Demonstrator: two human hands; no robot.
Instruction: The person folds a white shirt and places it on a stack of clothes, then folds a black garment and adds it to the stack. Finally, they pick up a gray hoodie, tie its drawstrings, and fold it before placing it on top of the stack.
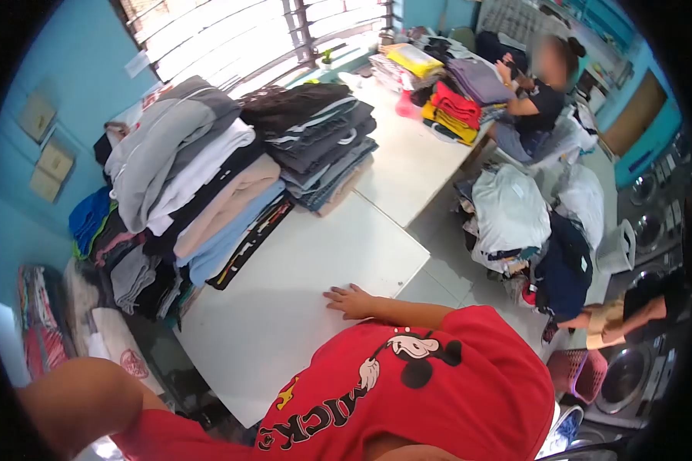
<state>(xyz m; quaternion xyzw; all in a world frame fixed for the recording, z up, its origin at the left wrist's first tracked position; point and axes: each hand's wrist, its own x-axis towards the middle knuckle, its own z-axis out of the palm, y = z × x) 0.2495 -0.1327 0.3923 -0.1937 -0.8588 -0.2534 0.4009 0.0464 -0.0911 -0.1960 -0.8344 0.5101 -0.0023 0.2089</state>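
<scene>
My right hand (350,302) lies on the white tabletop (284,307) near its front edge, fingers spread, holding nothing. My left arm is bent and raised close to the camera at the lower left; its hand is outside the view. Beyond my right hand, a tall stack of folded clothes (231,184) stands at the table's left side, with a grey garment (177,146) on top. Behind it is another stack of dark folded clothes (319,138). The front of my red shirt (454,384) fills the bottom of the view.
Another person (542,100) sits at the far table, by red and yellow folded clothes (454,115). White bags of laundry (511,215) stand on the floor at right. A second person's arm (630,326) shows near the washing machines (623,376) and a pink basket (577,374).
</scene>
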